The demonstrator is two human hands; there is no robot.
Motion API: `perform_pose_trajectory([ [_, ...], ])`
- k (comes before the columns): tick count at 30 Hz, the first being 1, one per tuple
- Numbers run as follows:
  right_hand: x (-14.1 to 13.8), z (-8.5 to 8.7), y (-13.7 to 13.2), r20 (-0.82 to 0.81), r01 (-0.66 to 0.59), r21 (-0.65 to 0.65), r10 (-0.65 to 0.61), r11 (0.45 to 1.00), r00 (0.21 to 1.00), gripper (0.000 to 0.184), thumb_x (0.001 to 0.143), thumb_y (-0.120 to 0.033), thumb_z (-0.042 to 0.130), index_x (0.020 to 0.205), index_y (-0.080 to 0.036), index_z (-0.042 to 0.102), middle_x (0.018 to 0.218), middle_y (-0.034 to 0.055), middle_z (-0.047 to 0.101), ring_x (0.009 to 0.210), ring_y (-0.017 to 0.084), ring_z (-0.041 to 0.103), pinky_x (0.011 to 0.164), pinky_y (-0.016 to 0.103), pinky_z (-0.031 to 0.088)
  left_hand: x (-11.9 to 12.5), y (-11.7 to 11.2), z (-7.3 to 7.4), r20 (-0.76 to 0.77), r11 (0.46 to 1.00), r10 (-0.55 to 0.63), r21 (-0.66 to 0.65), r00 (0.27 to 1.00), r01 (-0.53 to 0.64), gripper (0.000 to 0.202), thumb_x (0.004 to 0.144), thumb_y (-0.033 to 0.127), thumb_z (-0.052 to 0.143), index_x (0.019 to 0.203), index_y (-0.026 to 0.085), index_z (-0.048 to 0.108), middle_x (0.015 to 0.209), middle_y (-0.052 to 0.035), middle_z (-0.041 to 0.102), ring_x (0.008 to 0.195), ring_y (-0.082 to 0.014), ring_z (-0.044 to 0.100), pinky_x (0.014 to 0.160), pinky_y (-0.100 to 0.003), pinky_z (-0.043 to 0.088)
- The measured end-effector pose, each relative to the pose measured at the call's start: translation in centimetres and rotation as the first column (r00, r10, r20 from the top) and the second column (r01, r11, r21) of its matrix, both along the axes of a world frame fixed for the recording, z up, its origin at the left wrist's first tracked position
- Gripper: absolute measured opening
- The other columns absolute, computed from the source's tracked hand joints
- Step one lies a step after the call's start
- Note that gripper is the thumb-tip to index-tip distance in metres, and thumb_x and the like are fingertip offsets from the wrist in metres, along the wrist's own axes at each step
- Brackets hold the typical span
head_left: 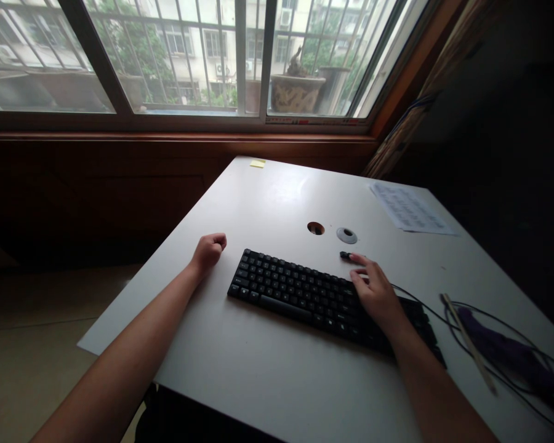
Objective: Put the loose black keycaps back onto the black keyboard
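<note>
A black keyboard (pixel 300 289) lies at a slant on the white desk (pixel 277 381). My left hand (pixel 209 251) rests on the desktop beyond the keyboard's left end, closed in a fist with nothing visible in it. Over the right part of the keyboard reaches my right hand (pixel 373 286), its fingers stretched forward and apart. Its index fingertip meets a small black piece (pixel 345 255) that looks like a cable plug, just behind the keyboard. A thin black cable (pixel 418 300) runs from behind this hand toward the right.
Behind the plug are a round hole (pixel 316 228) and a grey ring-shaped cover (pixel 346 235). Printed papers (pixel 413 208) lie at the far right, a yellow note (pixel 257 163) at the back edge. A stick (pixel 468 344) and purple cloth (pixel 503 344) sit among cable loops. A window (pixel 184 55) stands beyond.
</note>
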State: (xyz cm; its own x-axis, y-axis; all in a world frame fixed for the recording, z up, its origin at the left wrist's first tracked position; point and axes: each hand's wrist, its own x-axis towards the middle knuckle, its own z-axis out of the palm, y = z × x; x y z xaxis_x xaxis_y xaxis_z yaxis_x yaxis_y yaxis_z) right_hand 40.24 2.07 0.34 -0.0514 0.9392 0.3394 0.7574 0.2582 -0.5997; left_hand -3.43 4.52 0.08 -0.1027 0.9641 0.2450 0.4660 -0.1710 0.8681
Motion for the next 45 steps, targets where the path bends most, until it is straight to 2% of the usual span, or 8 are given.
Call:
perform_pose_trajectory([
  [7,-0.3,-0.7,0.5,0.226,-0.035,-0.003,0.035,0.999,0.974,0.051,0.099,-0.042,0.043,0.148,-0.025,0.043,0.142,0.0120,0.059,0.102,0.028,0.066,0.107,0.054,0.044,-0.1,0.2,-0.3,-0.027,1.000,-0.003,-0.004,1.000,0.003,0.004,0.050,0.020,0.037,0.052,0.020,0.040,0.052,0.0012,0.037,0.057,-0.0154,0.036,0.057,-0.028,0.026],
  [14,-0.1,-1.2,1.2,0.334,-0.020,-0.026,0.027,0.999,0.942,0.055,0.100,-0.047,0.040,0.153,-0.030,0.038,0.147,0.0085,0.057,0.102,0.031,0.064,0.101,0.054,0.047,-0.2,0.2,-0.5,-0.037,1.000,-0.008,-0.001,0.999,0.008,0.004,0.051,0.019,0.037,0.052,0.020,0.041,0.052,0.0013,0.038,0.057,-0.0154,0.037,0.057,-0.028,0.027],
  [20,-0.1,-1.3,1.2,0.295,-0.051,0.015,0.044,0.999,0.955,0.050,0.100,-0.045,0.042,0.148,-0.029,0.044,0.141,0.0102,0.061,0.099,0.029,0.064,0.102,0.055,0.045,-0.1,0.3,-0.5,-0.038,1.000,-0.009,0.005,0.999,0.009,0.004,0.051,0.019,0.037,0.052,0.020,0.040,0.052,0.0013,0.039,0.057,-0.0152,0.037,0.057,-0.028,0.028],
  [26,0.1,-1.3,1.1,0.191,-0.063,0.074,0.048,0.995,0.980,0.042,0.098,-0.040,0.046,0.137,-0.026,0.054,0.122,0.0103,0.067,0.092,0.025,0.065,0.096,0.047,0.051,-0.2,0.3,-0.4,-0.046,1.000,-0.003,0.001,0.999,0.003,0.003,0.051,0.019,0.037,0.052,0.020,0.040,0.051,0.0015,0.038,0.056,-0.0152,0.037,0.057,-0.028,0.027],
  [30,0.1,-1.3,1.1,0.290,-0.082,0.137,0.039,0.987,0.956,0.039,0.100,-0.038,0.044,0.130,-0.023,0.062,0.126,0.0125,0.065,0.114,0.029,0.061,0.103,0.050,0.045,-0.1,0.3,-0.4,-0.047,1.000,-0.005,-0.004,0.999,0.004,0.003,0.051,0.019,0.037,0.052,0.020,0.040,0.052,0.0016,0.037,0.056,-0.0153,0.037,0.056,-0.028,0.028],
  [32,0.1,-1.2,1.1,0.351,-0.093,0.118,0.046,0.989,0.935,0.039,0.101,-0.039,0.041,0.125,-0.022,0.067,0.131,0.0130,0.064,0.123,0.031,0.057,0.105,0.052,0.042,-0.1,0.2,-0.4,-0.047,1.000,-0.005,-0.005,0.999,0.005,0.003,0.051,0.019,0.037,0.052,0.020,0.040,0.052,0.0015,0.038,0.056,-0.0152,0.036,0.056,-0.028,0.027],
  [35,0.1,-1.3,1.0,0.391,-0.111,0.069,0.076,0.991,0.917,0.042,0.102,-0.041,0.039,0.118,-0.022,0.073,0.131,0.0119,0.065,0.122,0.030,0.057,0.105,0.051,0.043,-0.1,0.2,-0.4,-0.047,1.000,-0.004,-0.005,0.999,0.004,0.003,0.051,0.018,0.038,0.053,0.020,0.039,0.053,0.0014,0.038,0.057,-0.0152,0.036,0.056,-0.028,0.027],
  [45,0.2,-1.3,1.0,0.322,-0.119,0.062,0.093,0.991,0.942,0.040,0.100,-0.042,0.043,0.101,-0.024,0.078,0.121,0.0119,0.068,0.111,0.032,0.061,0.102,0.054,0.047,0.2,-0.1,0.3,-0.045,1.000,0.003,-0.003,0.999,-0.004,0.002,0.051,0.019,0.038,0.051,0.020,0.039,0.053,0.0006,0.038,0.056,-0.0156,0.037,0.056,-0.029,0.027],
])
